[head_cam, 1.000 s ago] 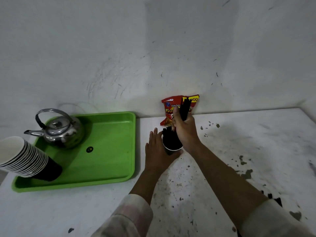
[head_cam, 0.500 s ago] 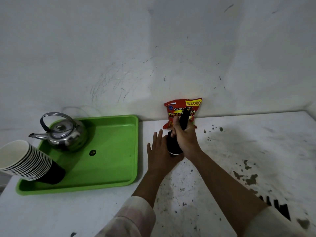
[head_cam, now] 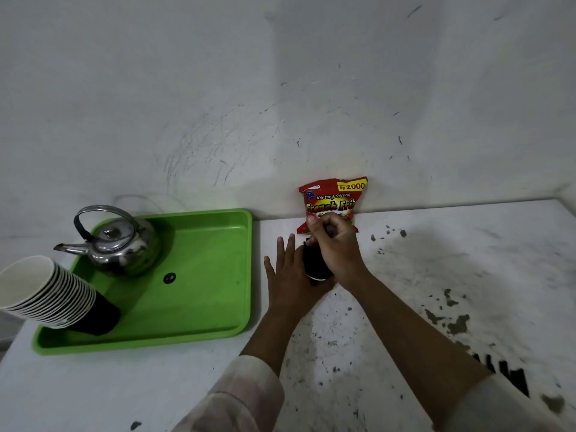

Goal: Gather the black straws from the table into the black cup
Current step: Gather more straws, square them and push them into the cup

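straws: we pushed them down into black cup (head_cam: 315, 265) | right hand (head_cam: 335, 244): fingers curled on top, now lower | left hand (head_cam: 288, 275): flat fingers still touch cup

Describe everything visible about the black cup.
The black cup looks like paper, dark-walled with a thin white rim facing the camera, so it appears tilted. It sits on the white table before the snack bag. The left hand rests against its side; the right hand covers its far end.
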